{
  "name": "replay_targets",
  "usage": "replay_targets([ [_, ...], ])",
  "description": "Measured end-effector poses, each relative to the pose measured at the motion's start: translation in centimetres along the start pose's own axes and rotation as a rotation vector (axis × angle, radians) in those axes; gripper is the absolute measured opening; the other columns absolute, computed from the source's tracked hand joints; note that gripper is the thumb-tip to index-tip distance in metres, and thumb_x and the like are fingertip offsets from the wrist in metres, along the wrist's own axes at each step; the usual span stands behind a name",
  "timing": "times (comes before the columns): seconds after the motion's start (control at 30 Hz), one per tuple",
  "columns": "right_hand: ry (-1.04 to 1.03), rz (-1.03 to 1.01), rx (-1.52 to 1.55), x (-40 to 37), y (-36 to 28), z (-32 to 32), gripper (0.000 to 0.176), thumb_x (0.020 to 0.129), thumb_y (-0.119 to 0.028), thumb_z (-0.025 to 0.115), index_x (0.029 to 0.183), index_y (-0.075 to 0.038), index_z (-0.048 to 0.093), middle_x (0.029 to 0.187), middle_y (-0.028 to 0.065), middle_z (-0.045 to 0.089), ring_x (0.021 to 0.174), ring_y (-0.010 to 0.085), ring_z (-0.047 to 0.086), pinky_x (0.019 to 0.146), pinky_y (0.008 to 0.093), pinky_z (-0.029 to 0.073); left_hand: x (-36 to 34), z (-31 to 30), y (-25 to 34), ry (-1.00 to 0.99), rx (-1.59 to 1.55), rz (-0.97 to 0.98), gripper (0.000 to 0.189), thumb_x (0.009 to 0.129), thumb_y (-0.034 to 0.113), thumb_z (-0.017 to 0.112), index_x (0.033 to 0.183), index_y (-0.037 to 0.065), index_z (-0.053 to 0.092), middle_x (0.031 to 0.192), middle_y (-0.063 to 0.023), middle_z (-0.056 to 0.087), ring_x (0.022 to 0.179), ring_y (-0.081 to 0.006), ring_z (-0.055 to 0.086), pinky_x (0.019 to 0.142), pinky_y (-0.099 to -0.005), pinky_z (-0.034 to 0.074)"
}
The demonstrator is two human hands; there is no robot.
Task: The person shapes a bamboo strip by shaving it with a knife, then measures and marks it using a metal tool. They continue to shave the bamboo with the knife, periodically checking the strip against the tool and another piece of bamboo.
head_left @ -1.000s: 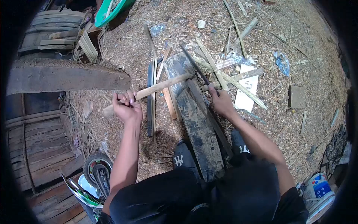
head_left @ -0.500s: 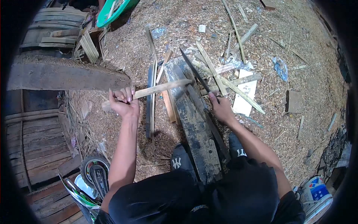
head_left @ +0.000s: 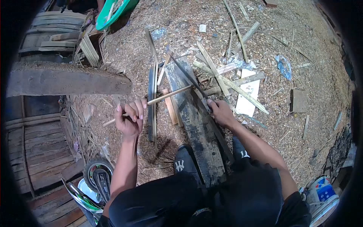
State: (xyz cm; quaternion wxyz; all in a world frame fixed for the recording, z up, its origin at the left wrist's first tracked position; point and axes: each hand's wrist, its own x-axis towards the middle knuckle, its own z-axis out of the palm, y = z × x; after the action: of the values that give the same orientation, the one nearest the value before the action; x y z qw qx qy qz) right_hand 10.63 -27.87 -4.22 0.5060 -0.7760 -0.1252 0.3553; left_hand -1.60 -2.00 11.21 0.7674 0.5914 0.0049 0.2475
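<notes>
Battered plank (head_left: 202, 140) sat between two dark shoes (head_left: 185, 160). Left hand (head_left: 130, 115) had its fingers curled round a thin wood stick (head_left: 166, 97), right hand (head_left: 220, 112) was wrapped round a knife's (head_left: 185, 72) handle. Stick's far end was over the plank, right by the blade, couldn't tell if touching. Further out, loose wood strips (head_left: 213, 69), then a green tub (head_left: 123, 13).

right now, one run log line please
left hand: holding slim pale wooden stick; right hand: gripping long dark-bladed knife; stick's far end: near knife, over weathered dark wooden plank
</notes>
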Motion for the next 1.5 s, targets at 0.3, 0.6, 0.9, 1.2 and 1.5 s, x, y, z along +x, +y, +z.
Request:
replay_targets([
  [0.3, 0.096, 0.004, -0.045, -0.3, -0.8, 0.4, 0.066, 0.098, -0.052, 0.047, 0.074, 0.008, 0.062, 0.063, 0.0269, 0.057, 0.059, 0.041, 0.056, 0.061, 0.0479, 0.042, -2.7, 1.3, -0.4, 0.041, 0.025, 0.042, 0.054, 0.103, 0.035, 0.029, 0.055, 0.012, 0.037, 0.048, -0.0024, 0.033, 0.051, -0.0173, 0.037, 0.073, -0.0374, 0.037],
  [0.6, 0.136, -0.058, -0.089, -1.1, -0.6, 0.7, 0.062, 0.099, -0.049, 0.047, 0.074, 0.006, 0.064, 0.063, 0.0278, 0.057, 0.061, 0.0435, 0.06, 0.061, 0.0488, 0.044, -3.9, 1.8, -0.9, 0.087, 0.023, 0.121, 0.048, 0.1, 0.025, 0.032, 0.054, 0.01, 0.036, 0.047, -0.0045, 0.036, 0.048, -0.018, 0.039, 0.067, -0.0394, 0.04],
  [0.9, 0.297, -0.227, -0.206, -1.0, 0.6, 1.7, 0.059, 0.099, -0.047, 0.046, 0.079, 0.005, 0.066, 0.069, 0.029, 0.061, 0.07, 0.0474, 0.062, 0.066, 0.0522, 0.047, -4.5, 1.8, -1.0, 0.098, 0.036, 0.083, 0.047, 0.099, 0.031, 0.03, 0.055, 0.013, 0.035, 0.05, -0.0019, 0.034, 0.052, -0.0174, 0.036, 0.072, -0.0381, 0.037],
  [1.2, 0.196, -0.102, -0.149, -0.9, -0.1, 1.2, 0.059, 0.098, -0.048, 0.047, 0.08, 0.004, 0.067, 0.07, 0.0299, 0.062, 0.073, 0.048, 0.063, 0.07, 0.0535, 0.049, -4.6, 2.1, -1.1, 0.189, -0.008, 0.104, 0.046, 0.098, 0.026, 0.034, 0.054, 0.012, 0.034, 0.047, -0.0037, 0.034, 0.048, -0.0179, 0.036, 0.068, -0.0386, 0.04],
  [1.5, 0.092, -0.025, -0.304, -1.0, -0.4, 0.6, 0.056, 0.098, -0.049, 0.046, 0.087, 0.001, 0.069, 0.077, 0.029, 0.065, 0.081, 0.0467, 0.065, 0.077, 0.053, 0.05, -4.6, 1.8, -1.2, 0.2, 0.017, 0.078, 0.046, 0.098, 0.031, 0.032, 0.055, 0.014, 0.035, 0.048, -0.0016, 0.032, 0.049, -0.0165, 0.034, 0.07, -0.0373, 0.037],
])
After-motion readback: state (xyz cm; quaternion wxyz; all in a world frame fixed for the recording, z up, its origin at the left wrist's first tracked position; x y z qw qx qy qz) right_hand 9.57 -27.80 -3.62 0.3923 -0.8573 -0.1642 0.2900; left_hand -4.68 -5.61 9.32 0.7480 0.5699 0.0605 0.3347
